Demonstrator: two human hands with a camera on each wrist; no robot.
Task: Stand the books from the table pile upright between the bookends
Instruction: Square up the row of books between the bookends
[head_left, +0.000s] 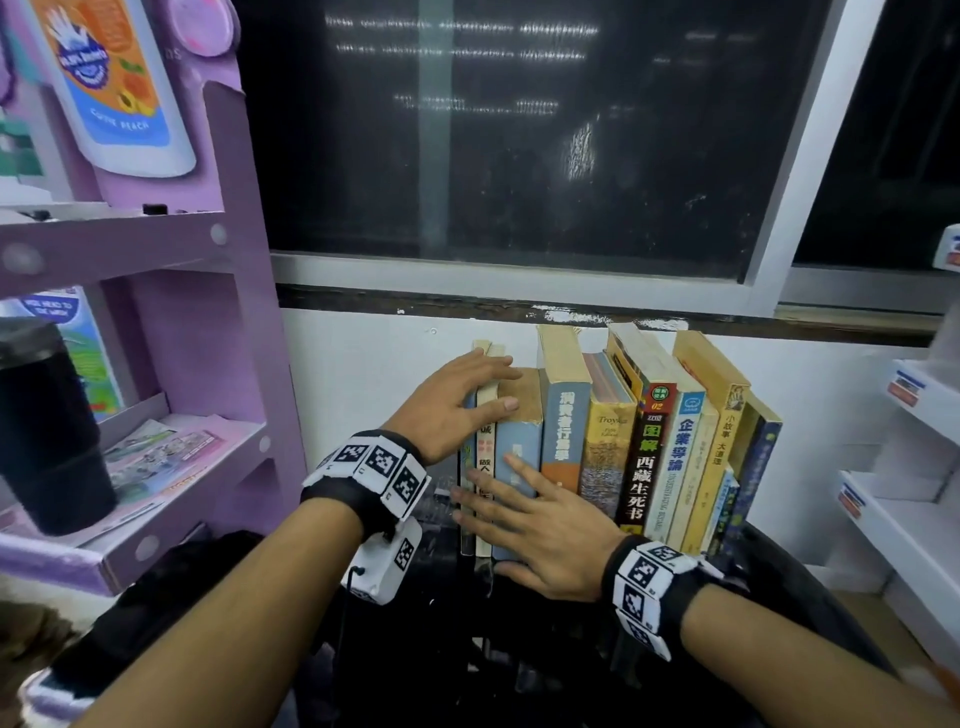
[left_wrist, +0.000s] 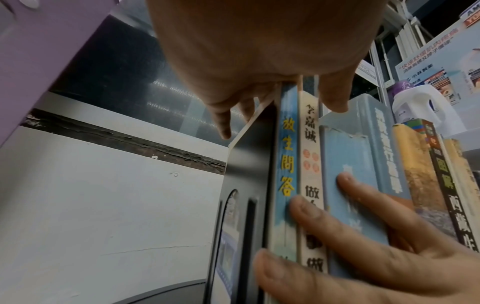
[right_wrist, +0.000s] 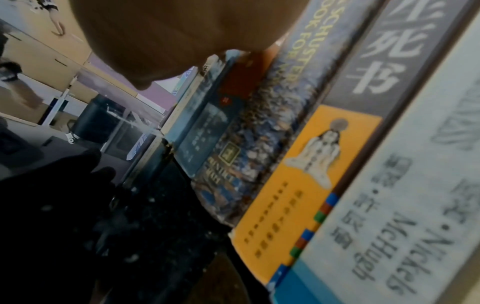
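Observation:
A row of books (head_left: 649, 447) stands upright against the white wall on a dark table (head_left: 519, 649). At its left end a thin blue book (left_wrist: 287, 164), a white book (left_wrist: 310, 144) and a light blue book (left_wrist: 348, 164) stand beside a black bookend (left_wrist: 244, 185). My left hand (head_left: 467, 400) lies over the tops of these left books, with the fingers fairly straight. My right hand (head_left: 535, 530) is flat and spread, and presses on their spines low down. The right wrist view shows the spines (right_wrist: 311, 164) close up. I cannot make out a right bookend.
A purple shelf unit (head_left: 156, 312) with leaflets and a black tumbler (head_left: 47, 426) stands close on the left. White shelves (head_left: 904, 509) are on the right. A dark window (head_left: 519, 130) rises behind the books. Something black (head_left: 171, 587) lies near my left forearm.

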